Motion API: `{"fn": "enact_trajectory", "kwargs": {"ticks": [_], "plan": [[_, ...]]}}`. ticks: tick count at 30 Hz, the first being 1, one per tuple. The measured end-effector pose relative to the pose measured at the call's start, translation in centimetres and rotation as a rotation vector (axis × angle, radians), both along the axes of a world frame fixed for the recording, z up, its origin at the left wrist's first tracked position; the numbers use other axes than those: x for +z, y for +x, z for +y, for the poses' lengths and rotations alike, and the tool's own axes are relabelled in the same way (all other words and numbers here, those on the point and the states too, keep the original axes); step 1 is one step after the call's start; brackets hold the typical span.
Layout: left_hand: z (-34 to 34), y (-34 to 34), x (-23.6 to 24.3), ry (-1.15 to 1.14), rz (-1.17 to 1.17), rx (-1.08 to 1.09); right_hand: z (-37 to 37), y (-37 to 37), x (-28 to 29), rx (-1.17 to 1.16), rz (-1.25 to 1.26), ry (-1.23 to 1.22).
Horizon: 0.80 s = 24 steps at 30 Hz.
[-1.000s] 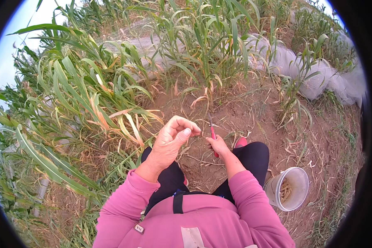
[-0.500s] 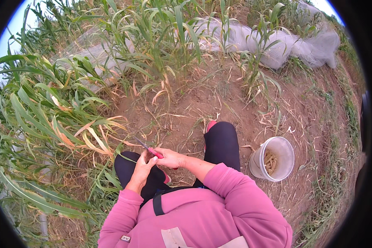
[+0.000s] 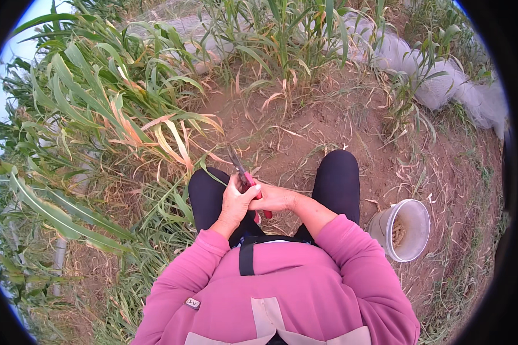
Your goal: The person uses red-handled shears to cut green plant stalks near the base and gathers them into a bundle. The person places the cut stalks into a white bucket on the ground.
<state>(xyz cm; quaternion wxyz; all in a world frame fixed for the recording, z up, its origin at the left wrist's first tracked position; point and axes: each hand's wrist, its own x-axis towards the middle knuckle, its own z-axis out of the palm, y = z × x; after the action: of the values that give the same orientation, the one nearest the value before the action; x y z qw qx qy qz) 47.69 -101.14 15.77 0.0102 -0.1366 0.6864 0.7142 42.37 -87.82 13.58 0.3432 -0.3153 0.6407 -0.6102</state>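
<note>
Red-handled scissors (image 3: 247,178) point away from me between my knees, their dark blades toward the far left. My right hand (image 3: 274,198) is closed round the handles, whose red ends stick out below it. Pressed against the right hand, my left hand (image 3: 234,202) is closed on the near side of the scissors, with its thumb across the handles. Its other fingers are partly hidden, and I cannot make out anything else in them. Both hands are just above my dark-trousered legs.
A whitish bucket (image 3: 414,230) holding pale yellow, elongated pieces (image 3: 397,233) stands on the soil to my right. Tall green plants with drying leaves (image 3: 172,141) crowd the left and far side. Bunched white netting (image 3: 443,86) lies at the far right.
The view has shifted, so my body, the plants and the bucket sit differently in it. The scissors now point more steeply away from me, and their handles show more. Both hands stay together.
</note>
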Motion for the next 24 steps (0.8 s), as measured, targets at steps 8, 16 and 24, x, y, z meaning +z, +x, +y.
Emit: {"fn": "enact_trajectory", "kwargs": {"ticks": [8, 16, 24], "plan": [[-3.9, 0.7, -0.1, -0.533, 0.053, -0.131, -3.2, 2.2, -2.0, -0.219, -0.372, 0.067], [-9.5, 3.2, -1.6, -0.459, -0.152, -0.307, -1.3, -4.3, 5.5, -0.788, -0.415, -0.226], [-10.5, 4.9, -1.7, -0.738, -0.255, -0.466, -0.3, -8.5, 3.5, -0.591, -0.507, -0.387]]}}
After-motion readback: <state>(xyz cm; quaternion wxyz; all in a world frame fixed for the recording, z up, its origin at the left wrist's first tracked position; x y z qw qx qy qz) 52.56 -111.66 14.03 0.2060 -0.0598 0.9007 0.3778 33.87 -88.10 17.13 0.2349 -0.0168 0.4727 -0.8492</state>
